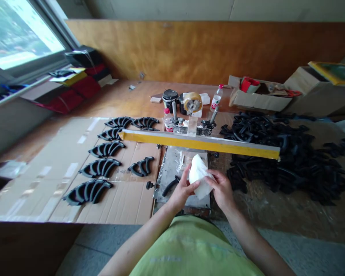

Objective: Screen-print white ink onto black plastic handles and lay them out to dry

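Both my hands hold a white crumpled cloth or paper (pixel 197 174) just above a grey metal plate (pixel 172 165) of a small printing jig. My left hand (pixel 182 189) pinches its lower left side, fingers closed. My right hand (pixel 222 188) grips its right side, fingers curled. A single black curved plastic part (pixel 170 185) lies on the plate just left of my left hand. A long yellow-edged frame bar (pixel 201 143) is raised across the jig, above the cloth.
Rows of black curved parts (pixel 103 166) lie on flattened cardboard (pixel 60 172) at left. A big heap of the same parts (pixel 278 153) covers the right. Behind the jig stand a black jar (pixel 170 97), a tape roll (pixel 192 101) and small bottles (pixel 216 97). Cardboard boxes (pixel 258 99) sit at back right.
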Available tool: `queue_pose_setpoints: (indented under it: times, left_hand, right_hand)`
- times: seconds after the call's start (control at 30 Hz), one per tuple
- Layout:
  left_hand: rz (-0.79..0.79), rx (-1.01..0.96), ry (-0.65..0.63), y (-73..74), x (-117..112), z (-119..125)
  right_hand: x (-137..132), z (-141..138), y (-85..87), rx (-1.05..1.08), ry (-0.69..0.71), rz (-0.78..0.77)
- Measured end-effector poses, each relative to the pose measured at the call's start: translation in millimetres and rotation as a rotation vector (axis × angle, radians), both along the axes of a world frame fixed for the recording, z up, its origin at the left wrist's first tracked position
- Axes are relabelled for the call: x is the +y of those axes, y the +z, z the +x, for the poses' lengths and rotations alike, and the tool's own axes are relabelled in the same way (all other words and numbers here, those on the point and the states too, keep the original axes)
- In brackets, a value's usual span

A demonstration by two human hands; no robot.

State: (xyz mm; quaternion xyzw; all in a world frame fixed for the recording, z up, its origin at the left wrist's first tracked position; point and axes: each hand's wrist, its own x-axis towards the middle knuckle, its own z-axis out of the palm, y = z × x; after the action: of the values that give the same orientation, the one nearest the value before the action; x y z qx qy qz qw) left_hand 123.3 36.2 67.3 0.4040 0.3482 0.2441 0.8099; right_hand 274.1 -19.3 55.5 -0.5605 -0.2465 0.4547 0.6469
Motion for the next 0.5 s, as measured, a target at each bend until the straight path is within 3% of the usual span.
queue_pose_setpoints:
  times: [0.17,0.3,0.4,0.5]
  left_hand:
    - [0.107,0.068,0.111,0.1,18.4,-15.2]
    - [0.209,0.146,-0.012,1.9,38.3,-29.2]
    - [0.351,0.247,-0.110,5.4,48.9,-32.9]
    - [0.629,0.445,-0.182,6.7,60.0,-37.6]
  right_hand:
    - [4.1,7.6,6.0,-0.242,0.216,-0.026]
    - [15.3,17.5,14.4,-0.529,0.403,-0.053]
    - [27.7,12.8,17.7,-0.696,0.409,-0.067]
    - [38.4,3.0,14.6,-0.876,0.365,-0.078]
